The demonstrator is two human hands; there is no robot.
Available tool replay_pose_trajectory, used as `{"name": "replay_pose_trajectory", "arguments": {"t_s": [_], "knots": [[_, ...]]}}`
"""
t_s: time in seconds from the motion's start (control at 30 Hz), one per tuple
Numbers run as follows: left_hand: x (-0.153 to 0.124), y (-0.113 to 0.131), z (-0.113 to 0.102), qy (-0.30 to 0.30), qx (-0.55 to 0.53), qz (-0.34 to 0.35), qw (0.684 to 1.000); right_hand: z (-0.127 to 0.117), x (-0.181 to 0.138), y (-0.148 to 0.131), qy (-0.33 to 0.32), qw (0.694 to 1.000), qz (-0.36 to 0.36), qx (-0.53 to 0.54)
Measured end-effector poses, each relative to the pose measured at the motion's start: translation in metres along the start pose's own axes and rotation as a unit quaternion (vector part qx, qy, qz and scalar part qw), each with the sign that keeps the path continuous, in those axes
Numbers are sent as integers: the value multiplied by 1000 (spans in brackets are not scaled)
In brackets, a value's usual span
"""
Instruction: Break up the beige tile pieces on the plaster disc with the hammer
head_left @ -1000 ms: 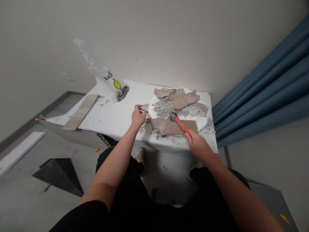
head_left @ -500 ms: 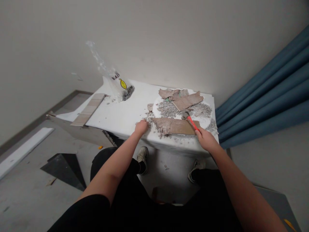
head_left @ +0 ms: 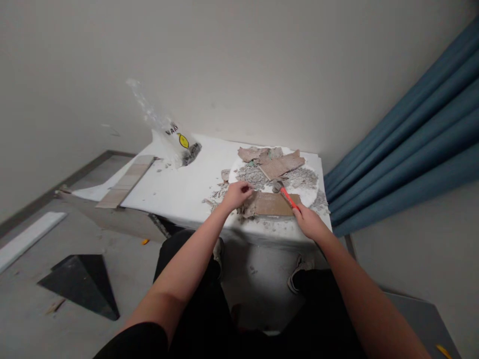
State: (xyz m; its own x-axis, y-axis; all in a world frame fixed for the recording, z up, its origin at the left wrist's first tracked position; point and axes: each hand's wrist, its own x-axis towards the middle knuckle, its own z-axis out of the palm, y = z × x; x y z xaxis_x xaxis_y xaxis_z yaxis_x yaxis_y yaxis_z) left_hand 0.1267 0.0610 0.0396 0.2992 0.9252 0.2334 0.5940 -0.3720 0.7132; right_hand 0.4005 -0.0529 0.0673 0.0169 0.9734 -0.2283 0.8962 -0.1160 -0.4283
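Note:
My right hand (head_left: 309,222) is closed round the red handle of a small hammer (head_left: 286,195), whose metal head rests among grey rubble on a round white slab (head_left: 310,195). A long brown broken tile piece (head_left: 271,204) lies across the near side of the slab. My left hand (head_left: 236,194) rests on the left end of that tile piece, fingers curled over it. More broken tile pieces (head_left: 279,163) and crumbled mortar lie at the back of the slab.
A white board (head_left: 187,179) carries the slab. A clear plastic bag (head_left: 175,142) with a yellow mark stands at its back left, beside a beige tile strip (head_left: 125,182). A blue curtain (head_left: 404,149) hangs at the right. A black wedge (head_left: 80,284) lies on the floor.
My left hand moved right from the board's debris onto the left end of the brown tile piece. The right hand stays on the hammer, drawn slightly nearer.

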Motion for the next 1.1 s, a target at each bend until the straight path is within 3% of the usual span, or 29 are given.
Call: {"name": "replay_pose_trajectory", "arguments": {"t_s": [0.2,0.43,0.7,0.9,1.1], "knots": [[11,23,45,-138,-50,103,984,-2,0,2,-10,1000,-1,4],[22,25,43,-175,-13,167,970,-2,1,1,-7,1000,-2,7],[24,24,55,-150,-61,165,973,-3,-1,-1,-12,1000,-5,2],[27,14,44,-57,-72,64,994,-3,-1,-2,-11,1000,4,-6],[23,8,39,-60,-36,40,997,-5,-2,-4,-17,1000,11,-18]]}}
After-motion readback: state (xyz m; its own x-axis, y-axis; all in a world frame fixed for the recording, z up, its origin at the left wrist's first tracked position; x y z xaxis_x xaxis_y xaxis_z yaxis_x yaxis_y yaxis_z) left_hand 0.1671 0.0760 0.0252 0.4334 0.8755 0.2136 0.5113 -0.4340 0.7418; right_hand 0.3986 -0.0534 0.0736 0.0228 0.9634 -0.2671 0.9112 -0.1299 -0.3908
